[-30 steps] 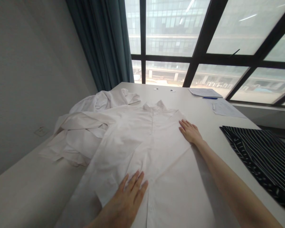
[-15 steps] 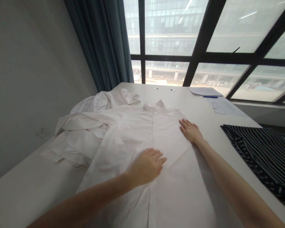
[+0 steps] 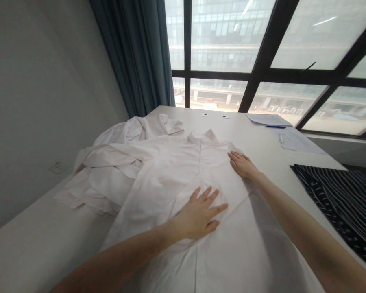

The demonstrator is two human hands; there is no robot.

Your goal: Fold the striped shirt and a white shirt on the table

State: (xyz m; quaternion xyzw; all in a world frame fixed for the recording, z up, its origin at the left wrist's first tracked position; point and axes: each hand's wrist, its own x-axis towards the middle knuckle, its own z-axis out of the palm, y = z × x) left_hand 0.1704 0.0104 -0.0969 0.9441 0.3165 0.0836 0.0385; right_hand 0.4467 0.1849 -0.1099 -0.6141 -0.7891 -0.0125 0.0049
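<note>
A white button-front shirt [image 3: 167, 175] lies spread on a white table [image 3: 27, 252], its collar toward the window. My left hand [image 3: 198, 213] rests flat on the middle of the shirt front, beside the button line, with its fingers spread. Farther up, my right hand [image 3: 241, 163] lies flat near the shoulder on the right side, fingers stretched out. Neither hand grips the cloth. Small creases run across the fabric around both palms. The shirt's left sleeve merges with a heap of white cloth [image 3: 110, 179], so where one ends is hard to tell.
Striped black cloth [image 3: 341, 203] lies at the table's right edge. Papers [image 3: 270, 119], a blue pen [image 3: 275, 126] and two small white discs sit at the far end. A dark blue curtain [image 3: 137, 61] and a wall flank the left; windows stand behind.
My left hand has slid slightly right across the shirt, and its fingers have spread wider. My right hand stays near the shoulder. The view has shifted a little.
</note>
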